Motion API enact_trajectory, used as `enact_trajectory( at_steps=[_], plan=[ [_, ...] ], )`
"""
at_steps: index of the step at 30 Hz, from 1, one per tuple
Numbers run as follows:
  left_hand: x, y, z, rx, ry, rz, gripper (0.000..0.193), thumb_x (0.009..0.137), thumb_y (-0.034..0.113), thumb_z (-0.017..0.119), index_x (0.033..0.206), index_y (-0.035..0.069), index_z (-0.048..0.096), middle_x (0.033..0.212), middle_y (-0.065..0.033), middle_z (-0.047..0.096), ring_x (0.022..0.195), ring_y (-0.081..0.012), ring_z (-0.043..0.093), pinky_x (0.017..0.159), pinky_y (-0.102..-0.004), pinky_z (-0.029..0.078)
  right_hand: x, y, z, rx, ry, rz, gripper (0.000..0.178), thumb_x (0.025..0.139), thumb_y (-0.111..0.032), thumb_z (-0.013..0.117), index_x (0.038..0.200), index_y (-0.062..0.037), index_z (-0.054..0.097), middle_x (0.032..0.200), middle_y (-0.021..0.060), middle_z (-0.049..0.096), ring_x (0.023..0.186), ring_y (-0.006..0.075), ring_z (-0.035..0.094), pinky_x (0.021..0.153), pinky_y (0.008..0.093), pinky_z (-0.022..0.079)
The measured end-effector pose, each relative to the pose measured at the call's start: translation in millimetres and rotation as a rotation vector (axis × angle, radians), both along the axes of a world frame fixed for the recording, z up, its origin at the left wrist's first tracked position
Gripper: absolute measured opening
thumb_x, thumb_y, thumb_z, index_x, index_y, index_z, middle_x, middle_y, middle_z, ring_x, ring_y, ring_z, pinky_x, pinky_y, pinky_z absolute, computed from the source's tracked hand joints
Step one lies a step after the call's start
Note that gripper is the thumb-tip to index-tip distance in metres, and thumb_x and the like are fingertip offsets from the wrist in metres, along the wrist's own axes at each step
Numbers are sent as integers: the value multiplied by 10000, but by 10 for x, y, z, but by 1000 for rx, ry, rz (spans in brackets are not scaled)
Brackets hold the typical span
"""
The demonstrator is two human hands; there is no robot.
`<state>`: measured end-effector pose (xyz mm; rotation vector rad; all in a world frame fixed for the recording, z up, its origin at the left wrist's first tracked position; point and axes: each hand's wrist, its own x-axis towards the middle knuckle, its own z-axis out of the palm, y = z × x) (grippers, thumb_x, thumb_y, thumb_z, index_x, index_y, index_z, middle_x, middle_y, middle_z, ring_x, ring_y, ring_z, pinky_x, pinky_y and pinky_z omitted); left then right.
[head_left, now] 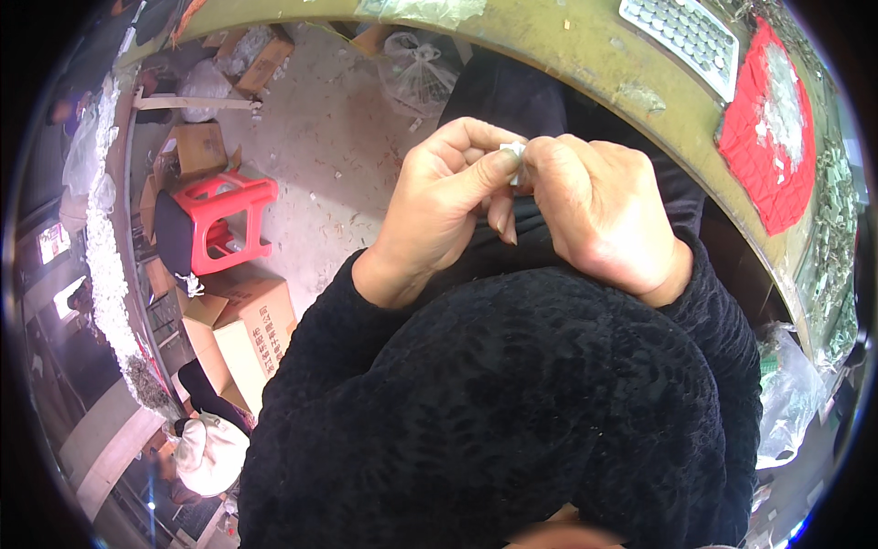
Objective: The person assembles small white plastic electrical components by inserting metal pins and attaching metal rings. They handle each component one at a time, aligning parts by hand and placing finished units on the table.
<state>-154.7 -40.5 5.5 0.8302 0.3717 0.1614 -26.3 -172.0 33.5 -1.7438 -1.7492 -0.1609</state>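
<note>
A small white piece (514,152), seemingly plastic, is pinched between the thumb and index finger of my left hand (434,197). My right hand (608,206) is closed against the other side of it. Its knuckles hide its own fingertips and much of the piece, so I cannot make out the exact kind. Both hands are in front of my dark patterned top, above my lap, and meet at the piece. The near edge of the greenish worktable (585,46) curves just beyond them.
On the table at the right are a white tray (686,37) of round cells and a red cloth (764,174) bearing small pale pieces. A red stool (224,220) and a cardboard box (251,339) stand on the left floor. Another person (210,453) is at lower left.
</note>
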Motion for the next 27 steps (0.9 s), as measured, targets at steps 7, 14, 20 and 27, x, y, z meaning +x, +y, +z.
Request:
enact_trajectory(
  at_steps=[7, 14, 20, 27],
  plan=[
    [19, 22, -107, -193, 53, -70, 198, 975, 148, 607, 1062, -29, 587, 867, -155, 677, 562, -126, 582, 503, -298, 547, 57, -93, 280, 56, 278, -160, 141, 863, 22, 645, 970, -20, 564, 793, 143, 651, 685, 295, 687, 593, 323, 537],
    [2, 59, -116, -350, -67, -126, 221, 1000, 194, 564, 1080, -11, 578, 890, -164, 669, 562, -140, 573, 483, -303, 529, -4, -88, 104, -87, 468, -151, 120, 885, -12, 629, 975, -23, 550, 790, 151, 651, 697, 328, 683, 597, 343, 538],
    [8, 43, -108, -341, -92, -130, 229, 1003, 207, 560, 1081, -8, 571, 891, -157, 665, 558, -139, 572, 478, -303, 527, -4, -93, 30, -104, 449, -73, 118, 876, -29, 621, 959, -25, 537, 796, 163, 652, 673, 343, 671, 570, 366, 531],
    [2, 40, -99, -313, -89, -128, 236, 1004, 213, 561, 1080, -10, 570, 892, -160, 664, 558, -133, 574, 479, -297, 526, -12, -84, 34, -117, 431, -46, 128, 859, 4, 624, 948, -16, 535, 773, 149, 648, 665, 326, 672, 567, 354, 527]
  ],
)
